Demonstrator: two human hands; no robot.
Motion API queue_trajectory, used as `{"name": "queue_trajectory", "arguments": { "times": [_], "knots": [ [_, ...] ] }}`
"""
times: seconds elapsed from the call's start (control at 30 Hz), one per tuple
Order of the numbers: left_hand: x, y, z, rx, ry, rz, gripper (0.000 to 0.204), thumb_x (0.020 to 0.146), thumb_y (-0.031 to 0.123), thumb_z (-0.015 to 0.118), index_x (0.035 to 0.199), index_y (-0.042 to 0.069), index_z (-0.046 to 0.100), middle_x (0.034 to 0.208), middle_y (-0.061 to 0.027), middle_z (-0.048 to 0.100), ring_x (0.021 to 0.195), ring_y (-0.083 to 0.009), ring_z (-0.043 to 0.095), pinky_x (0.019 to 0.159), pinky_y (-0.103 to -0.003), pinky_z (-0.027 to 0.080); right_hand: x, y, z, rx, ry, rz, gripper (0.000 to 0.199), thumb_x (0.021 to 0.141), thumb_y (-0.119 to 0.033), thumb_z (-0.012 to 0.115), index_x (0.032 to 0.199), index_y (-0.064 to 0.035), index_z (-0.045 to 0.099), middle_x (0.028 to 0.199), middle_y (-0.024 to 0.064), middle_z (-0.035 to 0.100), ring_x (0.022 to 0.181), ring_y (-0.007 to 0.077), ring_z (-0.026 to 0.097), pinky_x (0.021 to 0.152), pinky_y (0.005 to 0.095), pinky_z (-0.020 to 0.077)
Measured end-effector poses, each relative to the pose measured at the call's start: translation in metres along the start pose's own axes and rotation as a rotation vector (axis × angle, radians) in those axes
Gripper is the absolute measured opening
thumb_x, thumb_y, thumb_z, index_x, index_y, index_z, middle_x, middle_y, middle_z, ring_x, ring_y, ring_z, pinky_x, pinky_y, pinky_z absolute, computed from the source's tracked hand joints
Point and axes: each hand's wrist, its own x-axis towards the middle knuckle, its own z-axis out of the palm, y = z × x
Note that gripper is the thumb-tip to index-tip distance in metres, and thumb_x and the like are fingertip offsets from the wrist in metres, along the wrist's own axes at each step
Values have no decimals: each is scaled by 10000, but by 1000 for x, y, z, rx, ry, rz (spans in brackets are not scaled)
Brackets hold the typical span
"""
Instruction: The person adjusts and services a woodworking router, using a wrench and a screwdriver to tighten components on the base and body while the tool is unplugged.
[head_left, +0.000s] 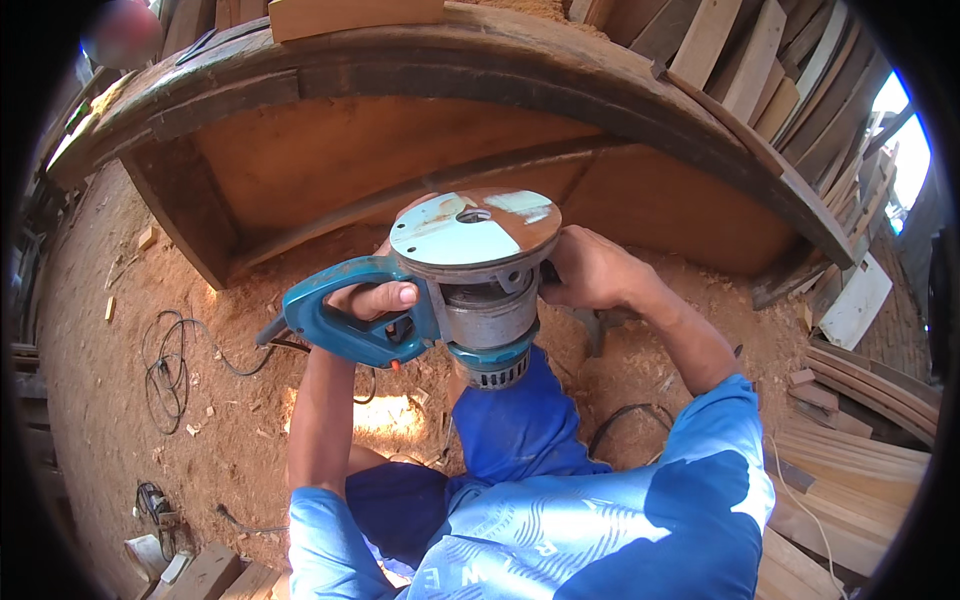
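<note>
Left hand [378,300] and right hand [597,268] both grasp a teal-and-metal router [490,318]. The left is wrapped through its looped handle [312,300], thumb showing; the right is closed at the opposite side, where its grip is mostly hidden. The router is held in the air, its round base plate [450,240], pale green with brown patches, facing up, before the near edge of the bench [520,65]. Lower, toward the bench's left end, a dark cable [180,385] lies looped on the sawdust-strewn floor [110,400]. By the bench's right corner is a white panel [858,298]. A wooden block [355,17] rests on the bench, left of its middle; wooden planks [755,65] are stacked beyond its right part.
</note>
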Motion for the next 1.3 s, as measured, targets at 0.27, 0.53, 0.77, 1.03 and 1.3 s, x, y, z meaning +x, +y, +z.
{"name": "queue_trajectory", "arguments": {
  "times": [0.27, 0.53, 0.77, 1.03, 1.3],
  "knots": [
    [2, -1, 0, -5, -6, -13, 1379, 624, 593, 912, 1601, -1, 141, 1570, -232, 358, 1515, -370, 261, 1220, -508, 231, -16, 2, -4, 227, 70, -95, 363, 735, -133, 758, 1034, 46, 657, 938, 182, 708, 835, 342, 691, 752, 416, 552],
    [8, -2, 0, 19, -15, -4, 1375, 625, 590, 909, 1599, -4, 142, 1575, -235, 346, 1519, -372, 247, 1223, -511, 221, -19, 31, 12, 538, -199, 37, 451, 725, -95, 803, 1135, 28, 661, 932, 115, 711, 802, 199, 681, 725, 353, 550],
    [2, -3, -1, 13, -17, -12, 1371, 626, 588, 906, 1598, -7, 143, 1579, -236, 336, 1523, -373, 236, 1226, -513, 211, -20, 16, 29, -145, 472, -308, 430, 721, -125, 760, 1104, 10, 620, 962, 195, 642, 866, 434, 642, 769, 492, 538],
    [8, -3, 2, 25, -30, -5, 1367, 627, 586, 902, 1597, -10, 144, 1585, -239, 325, 1528, -375, 222, 1229, -516, 201, -33, 47, 8, 985, -289, 134, 604, 897, -325, 722, 1386, -30, 527, 976, 61, 635, 678, 100, 572, 603, 258, 489],
    [5, -2, 2, 40, -26, -18, 1363, 628, 584, 899, 1595, -13, 145, 1590, -241, 313, 1532, -376, 209, 1232, -519, 190, -37, 28, -13, 324, 441, -305, 281, 953, -242, 681, 1139, -38, 632, 928, 44, 605, 883, 119, 578, 771, 307, 521]
  ]
}}
